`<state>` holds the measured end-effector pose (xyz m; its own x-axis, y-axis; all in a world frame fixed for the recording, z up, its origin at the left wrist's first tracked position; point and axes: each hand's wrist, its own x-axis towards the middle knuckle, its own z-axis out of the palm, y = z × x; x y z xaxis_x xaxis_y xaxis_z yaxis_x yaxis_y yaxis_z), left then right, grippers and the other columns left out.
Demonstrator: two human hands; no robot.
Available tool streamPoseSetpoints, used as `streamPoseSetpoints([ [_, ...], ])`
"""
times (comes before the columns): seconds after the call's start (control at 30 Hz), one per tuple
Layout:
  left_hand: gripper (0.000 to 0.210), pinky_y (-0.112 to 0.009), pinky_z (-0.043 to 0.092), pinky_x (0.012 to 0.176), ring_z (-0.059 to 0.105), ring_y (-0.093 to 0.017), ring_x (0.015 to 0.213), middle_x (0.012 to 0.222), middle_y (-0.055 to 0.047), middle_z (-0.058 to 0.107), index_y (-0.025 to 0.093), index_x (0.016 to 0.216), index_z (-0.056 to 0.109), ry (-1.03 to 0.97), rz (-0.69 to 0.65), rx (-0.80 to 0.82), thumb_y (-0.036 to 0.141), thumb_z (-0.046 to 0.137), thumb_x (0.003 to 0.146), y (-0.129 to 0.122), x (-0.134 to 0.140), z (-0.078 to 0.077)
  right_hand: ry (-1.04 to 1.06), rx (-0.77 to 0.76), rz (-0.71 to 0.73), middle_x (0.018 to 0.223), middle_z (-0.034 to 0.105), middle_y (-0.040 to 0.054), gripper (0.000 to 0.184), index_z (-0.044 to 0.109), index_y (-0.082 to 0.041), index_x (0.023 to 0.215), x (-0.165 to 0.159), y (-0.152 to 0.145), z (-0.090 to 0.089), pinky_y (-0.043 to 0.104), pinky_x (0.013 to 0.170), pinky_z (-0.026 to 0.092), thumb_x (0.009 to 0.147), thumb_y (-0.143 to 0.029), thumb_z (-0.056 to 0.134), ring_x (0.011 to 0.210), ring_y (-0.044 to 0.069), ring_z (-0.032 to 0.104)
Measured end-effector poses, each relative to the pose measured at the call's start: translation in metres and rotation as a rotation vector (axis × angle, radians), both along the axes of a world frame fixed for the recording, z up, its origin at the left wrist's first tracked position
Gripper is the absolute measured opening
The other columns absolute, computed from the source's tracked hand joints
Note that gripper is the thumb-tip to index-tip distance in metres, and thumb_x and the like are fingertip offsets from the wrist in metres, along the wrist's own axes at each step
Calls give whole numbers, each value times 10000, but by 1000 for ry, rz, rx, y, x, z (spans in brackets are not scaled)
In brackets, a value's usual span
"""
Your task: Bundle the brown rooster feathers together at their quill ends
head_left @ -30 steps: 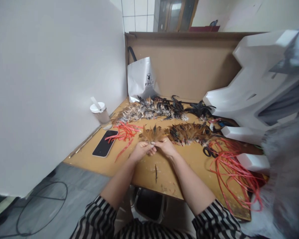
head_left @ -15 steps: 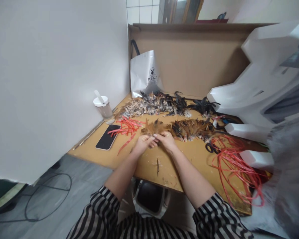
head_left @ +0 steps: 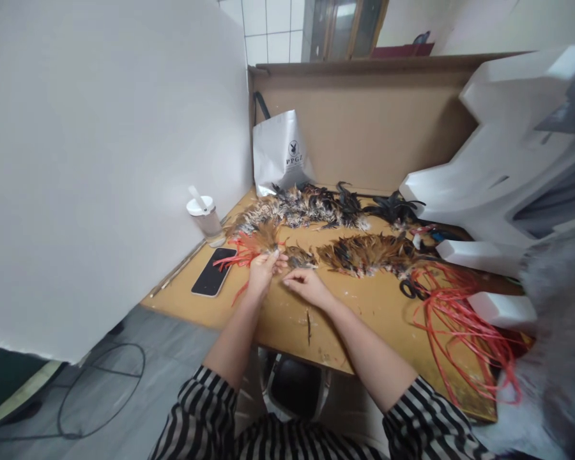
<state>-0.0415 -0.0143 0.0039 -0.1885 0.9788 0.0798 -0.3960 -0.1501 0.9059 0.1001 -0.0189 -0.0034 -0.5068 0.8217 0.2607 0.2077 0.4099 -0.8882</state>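
My left hand [head_left: 263, 271] pinches a fan-shaped bunch of brown feathers [head_left: 261, 237] by its base, above the left part of the table. To its right, my right hand [head_left: 309, 285] has its thumb and fingers drawn together; anything between them is too small to make out. A small dark brown feather clump [head_left: 301, 257] lies just beyond the two hands. Farther right is a row of brown and black feathers [head_left: 371, 254]. Short red strips [head_left: 242, 248] lie beside the left hand, partly behind the held feathers.
A phone [head_left: 214, 273] and a lidded cup [head_left: 207, 220] stand on the left. Speckled feathers [head_left: 311, 207] line the back before a silver bag [head_left: 282, 150]. Scissors [head_left: 409, 289], long red strips [head_left: 455, 326] and white foam pieces [head_left: 503, 311] occupy the right.
My hands were together on the brown feathers; now they are apart. The left hand has carried the bunch left over the short red strips, and the right hand has come off it.
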Motion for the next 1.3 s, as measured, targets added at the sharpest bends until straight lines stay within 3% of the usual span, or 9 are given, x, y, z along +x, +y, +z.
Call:
streamPoseSetpoints([
  [0.17, 282, -194, 409, 483, 530, -78, 488, 609, -41, 623, 93, 753, 656, 123, 18, 52, 355, 658, 646, 0, -6, 12, -335, 389, 72, 880, 649, 66, 177, 668, -172, 816, -15, -7, 10, 281, 787, 407, 780, -204, 497, 842, 163, 567],
  [0.33, 258, -196, 405, 468, 509, -73, 445, 557, -30, 610, 102, 634, 637, 141, 29, 41, 359, 656, 645, -3, -18, 29, -650, 611, 93, 1063, 590, 120, 250, 606, -146, 976, -49, -7, 27, 306, 842, 402, 812, -210, 428, 975, 209, 535],
  [0.53, 248, -159, 392, 461, 523, -52, 465, 595, -6, 611, 118, 778, 634, -36, 151, 135, 319, 676, 640, -4, -38, 50, -865, 526, 194, 1019, 608, 146, 286, 570, -124, 1023, -93, -2, 32, 296, 659, 454, 774, -154, 433, 815, 218, 606],
  [0.7, 269, -154, 393, 458, 535, -52, 481, 607, -10, 607, 104, 804, 626, -87, 112, 135, 310, 683, 642, -12, -34, 58, -907, 307, 132, 740, 665, 103, 126, 649, -137, 749, -87, -2, 31, 251, 563, 415, 694, -175, 542, 661, 190, 607],
  [0.8, 261, -155, 401, 476, 551, -56, 514, 638, -14, 613, 109, 808, 619, -111, 92, 128, 312, 676, 653, -18, -33, 57, -541, 72, 118, 608, 637, 25, 59, 637, -159, 619, -53, 1, 28, 202, 534, 386, 643, -206, 611, 575, 118, 562],
  [0.93, 240, -152, 410, 504, 561, -49, 547, 684, -16, 631, 121, 803, 610, -157, 77, 103, 309, 669, 665, -21, -27, 46, 68, -430, 12, 517, 580, -6, 196, 631, -139, 708, 4, 7, 29, 183, 406, 303, 657, -328, 627, 415, 64, 443],
  [1.0, 230, -150, 412, 510, 570, -51, 571, 750, -37, 652, 120, 795, 616, -157, 30, 52, 299, 672, 661, -19, -17, 38, 305, -608, 0, 600, 617, 11, 227, 627, -137, 740, 26, 9, 30, 166, 386, 273, 630, -332, 663, 432, 51, 446],
  [1.17, 262, -157, 421, 517, 602, -86, 684, 1015, -105, 639, 120, 841, 647, -113, -236, -55, 301, 675, 654, -9, 19, 18, 614, -674, -103, 713, 651, 26, 265, 626, -142, 767, 47, 13, 20, 153, 393, 303, 578, -304, 718, 456, 38, 465],
  [1.3, 325, -174, 432, 557, 599, -99, 678, 864, -100, 669, 110, 897, 655, -67, -313, -109, 309, 684, 641, 0, 37, 4, 619, -592, -184, 548, 599, -2, 272, 626, -124, 741, 45, 18, 8, 156, 386, 312, 562, -302, 729, 437, 54, 477],
])
